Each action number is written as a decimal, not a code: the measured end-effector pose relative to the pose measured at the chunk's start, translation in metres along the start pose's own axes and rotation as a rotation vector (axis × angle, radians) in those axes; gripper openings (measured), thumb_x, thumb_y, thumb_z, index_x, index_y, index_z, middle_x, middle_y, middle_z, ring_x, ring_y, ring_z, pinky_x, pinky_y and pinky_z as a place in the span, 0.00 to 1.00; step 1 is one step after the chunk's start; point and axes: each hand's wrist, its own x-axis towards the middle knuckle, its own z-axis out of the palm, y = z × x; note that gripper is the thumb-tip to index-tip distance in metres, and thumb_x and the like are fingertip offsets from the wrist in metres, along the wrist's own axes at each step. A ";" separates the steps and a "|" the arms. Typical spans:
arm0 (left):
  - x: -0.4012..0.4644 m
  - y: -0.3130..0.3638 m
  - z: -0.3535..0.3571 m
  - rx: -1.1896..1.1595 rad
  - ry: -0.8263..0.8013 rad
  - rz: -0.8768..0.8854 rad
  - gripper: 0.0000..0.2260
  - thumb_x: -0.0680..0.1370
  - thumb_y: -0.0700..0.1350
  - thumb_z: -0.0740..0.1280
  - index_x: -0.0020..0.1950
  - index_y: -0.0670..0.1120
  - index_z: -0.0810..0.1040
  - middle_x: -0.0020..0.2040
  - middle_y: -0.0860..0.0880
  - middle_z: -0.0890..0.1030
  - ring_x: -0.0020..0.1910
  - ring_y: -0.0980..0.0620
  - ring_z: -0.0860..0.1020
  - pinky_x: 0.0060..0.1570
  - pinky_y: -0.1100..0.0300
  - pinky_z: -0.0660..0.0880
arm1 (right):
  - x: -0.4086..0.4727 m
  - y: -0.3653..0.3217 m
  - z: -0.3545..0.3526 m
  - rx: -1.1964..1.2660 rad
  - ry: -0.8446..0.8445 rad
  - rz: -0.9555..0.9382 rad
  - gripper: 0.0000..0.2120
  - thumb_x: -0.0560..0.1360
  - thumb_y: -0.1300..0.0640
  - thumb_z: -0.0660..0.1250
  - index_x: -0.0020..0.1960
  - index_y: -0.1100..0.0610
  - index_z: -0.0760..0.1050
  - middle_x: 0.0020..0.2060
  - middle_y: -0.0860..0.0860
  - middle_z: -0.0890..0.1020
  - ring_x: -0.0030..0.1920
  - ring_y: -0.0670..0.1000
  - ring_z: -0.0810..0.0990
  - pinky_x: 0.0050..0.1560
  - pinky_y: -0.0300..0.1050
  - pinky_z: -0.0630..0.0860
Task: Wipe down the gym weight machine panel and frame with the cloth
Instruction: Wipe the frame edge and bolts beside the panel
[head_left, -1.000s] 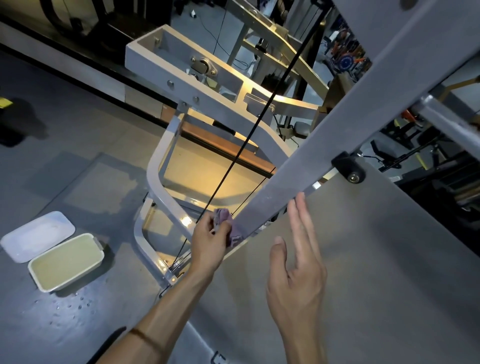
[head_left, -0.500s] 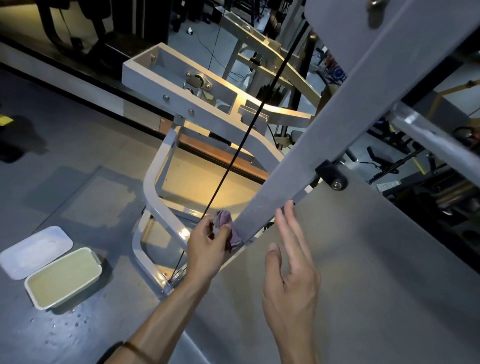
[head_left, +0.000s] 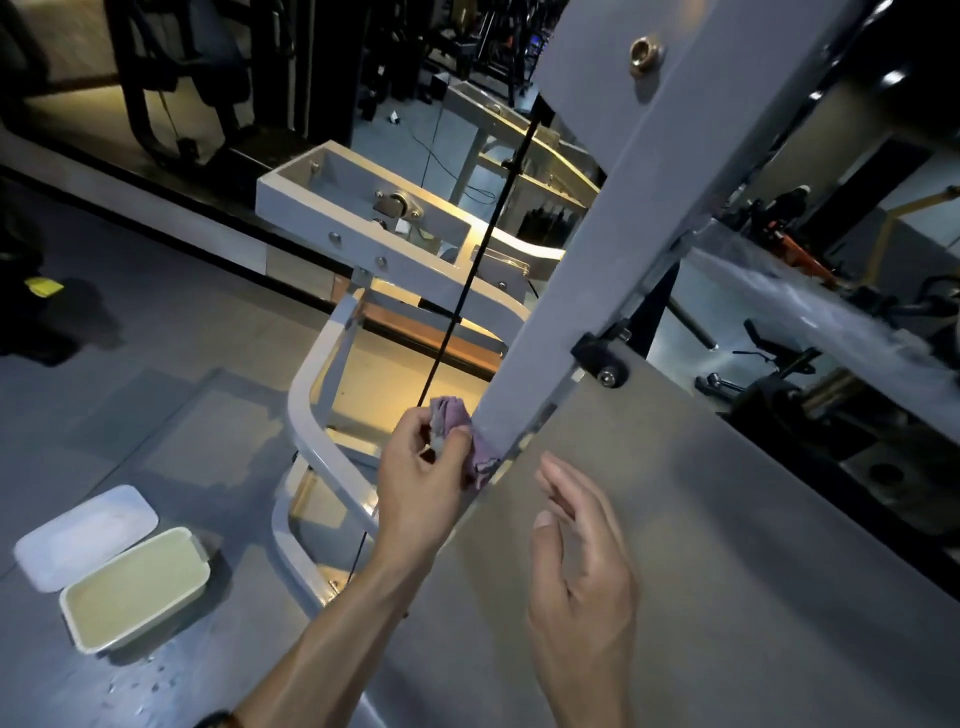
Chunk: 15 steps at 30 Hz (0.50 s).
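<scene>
1. Cloth, pinkish and bunched, pressed against the lower edge of the grey frame post; gripped in the curled fingers of the left hand.
2. Right hand, fingers relaxed and holding nothing, hovering over the large grey panel.
3. Tub of pale liquid with its lid beside it, on the floor.
4. Black cable and white frame beyond.
5. Progress, judged: early to midway; the post's upper length and most of the panel likely remain.
</scene>
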 end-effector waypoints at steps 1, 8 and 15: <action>0.001 0.015 0.007 -0.018 -0.013 0.057 0.02 0.81 0.42 0.69 0.50 0.45 0.78 0.43 0.45 0.81 0.39 0.55 0.79 0.32 0.66 0.75 | 0.001 0.002 -0.002 0.012 0.004 -0.015 0.19 0.79 0.62 0.61 0.66 0.46 0.78 0.65 0.38 0.79 0.67 0.47 0.79 0.64 0.48 0.76; 0.008 0.031 0.018 0.002 -0.029 0.210 0.02 0.81 0.41 0.68 0.49 0.45 0.79 0.39 0.47 0.81 0.38 0.51 0.79 0.36 0.59 0.77 | 0.005 0.011 -0.015 0.085 -0.036 -0.056 0.18 0.79 0.62 0.62 0.64 0.47 0.80 0.62 0.39 0.81 0.63 0.47 0.81 0.59 0.37 0.77; 0.002 -0.007 0.006 0.097 0.089 -0.041 0.10 0.80 0.43 0.70 0.40 0.46 0.75 0.34 0.49 0.76 0.36 0.52 0.75 0.32 0.58 0.72 | 0.004 0.021 -0.027 0.092 -0.112 -0.068 0.18 0.81 0.65 0.63 0.64 0.49 0.80 0.61 0.39 0.82 0.63 0.43 0.81 0.58 0.34 0.76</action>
